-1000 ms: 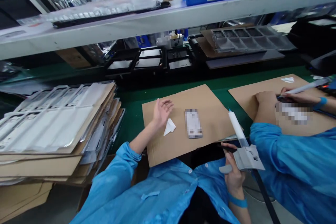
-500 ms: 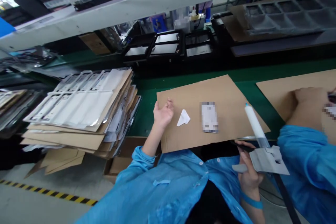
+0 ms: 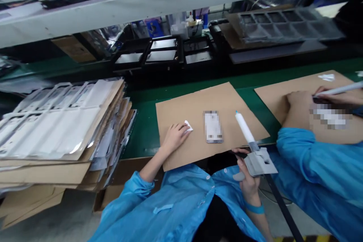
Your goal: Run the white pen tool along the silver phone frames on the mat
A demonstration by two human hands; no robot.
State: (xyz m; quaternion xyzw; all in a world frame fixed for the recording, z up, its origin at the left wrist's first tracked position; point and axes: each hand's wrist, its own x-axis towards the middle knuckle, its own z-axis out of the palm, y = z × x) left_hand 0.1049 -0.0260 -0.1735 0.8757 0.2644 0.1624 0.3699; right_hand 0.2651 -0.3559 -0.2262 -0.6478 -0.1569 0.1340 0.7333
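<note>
Folded white wipe [image 3: 188, 126] on matte cardboard [image 3: 195, 100]

The left hand [image 3: 174, 137], which a second ago is lifted open above the cardboard sheet [image 3: 198, 106], now lies down on it, and its fingers cover part of the white folded wipe [image 3: 188, 126]. Before, the wipe lies free just beside the hand.

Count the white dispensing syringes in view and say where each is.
2. One dispensing syringe is held in the person's right hand, over the near cardboard sheet. The other is in the co-worker's hand at far right. Others may be hidden.
</note>
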